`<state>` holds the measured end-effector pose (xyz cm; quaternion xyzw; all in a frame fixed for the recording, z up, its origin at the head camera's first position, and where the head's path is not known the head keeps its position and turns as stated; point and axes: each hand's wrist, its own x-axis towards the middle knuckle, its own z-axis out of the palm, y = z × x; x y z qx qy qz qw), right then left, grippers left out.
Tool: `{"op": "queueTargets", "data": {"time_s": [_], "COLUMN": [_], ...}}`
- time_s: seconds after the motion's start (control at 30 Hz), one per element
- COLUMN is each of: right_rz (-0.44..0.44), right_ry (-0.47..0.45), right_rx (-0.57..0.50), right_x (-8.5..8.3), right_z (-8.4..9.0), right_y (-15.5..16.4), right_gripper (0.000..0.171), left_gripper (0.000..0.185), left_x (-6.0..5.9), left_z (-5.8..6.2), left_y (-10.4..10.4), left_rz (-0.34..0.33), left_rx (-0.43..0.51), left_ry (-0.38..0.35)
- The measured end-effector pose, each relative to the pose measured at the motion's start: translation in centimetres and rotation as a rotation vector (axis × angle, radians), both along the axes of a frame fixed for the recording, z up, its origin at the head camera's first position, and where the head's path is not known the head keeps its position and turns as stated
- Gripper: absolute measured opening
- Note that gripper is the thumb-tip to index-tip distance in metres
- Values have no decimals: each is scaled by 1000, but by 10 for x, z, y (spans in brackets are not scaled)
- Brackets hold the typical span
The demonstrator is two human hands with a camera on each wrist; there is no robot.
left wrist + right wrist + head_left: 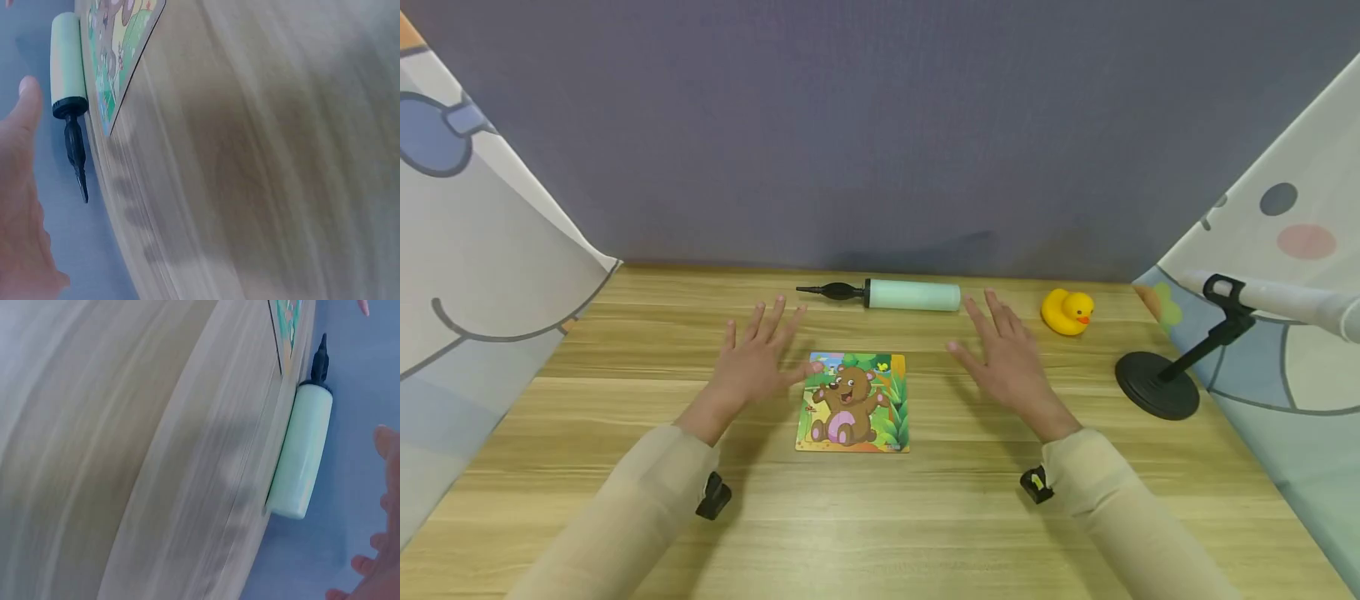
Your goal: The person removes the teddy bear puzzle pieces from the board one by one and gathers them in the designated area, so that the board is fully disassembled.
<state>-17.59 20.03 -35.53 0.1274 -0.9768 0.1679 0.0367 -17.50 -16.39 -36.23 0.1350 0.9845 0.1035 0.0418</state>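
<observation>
Both hands are held over the wooden table with fingers spread and nothing in them. My left hand is beside a square bear picture puzzle, its thumb overlapping the puzzle's upper left corner in the head view. To the puzzle's right hovers my right hand, its shadow on the wood. Beyond the hands lies a hand pump with a pale green barrel and a black nozzle pointing left. The right fingertips appear close to the barrel's end. In the right wrist view the pump lies past the puzzle's corner.
A yellow rubber duck sits at the back right. Further right stands a black round-based stand bearing a white tube. A grey panel closes off the back, and printed cloth walls flank the table.
</observation>
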Motion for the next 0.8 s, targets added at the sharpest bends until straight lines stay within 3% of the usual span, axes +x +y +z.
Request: {"op": "queueTargets", "data": {"time_s": [0.2,0.37,0.6,0.8], "right_rz": [83,136,201,206], "right_ry": [76,90,4,-109], "right_rx": [-141,-231,-269,-258], "right_x": [1,-2,-6,-9], "right_z": [-1,-8,-20,-27], "right_y": [-17,-31,-45,-52], "right_gripper": [73,69,67,69], "left_gripper": [101,104,114,125], "left_x": [7,13,21,19], "left_z": [-4,-9,-14,-16], "left_y": [0,-1,-3,-3], "left_rz": [-71,-118,-178,-188], "left_rx": [3,33,51,63], "left_ry": [18,-15,-85,-147]}}
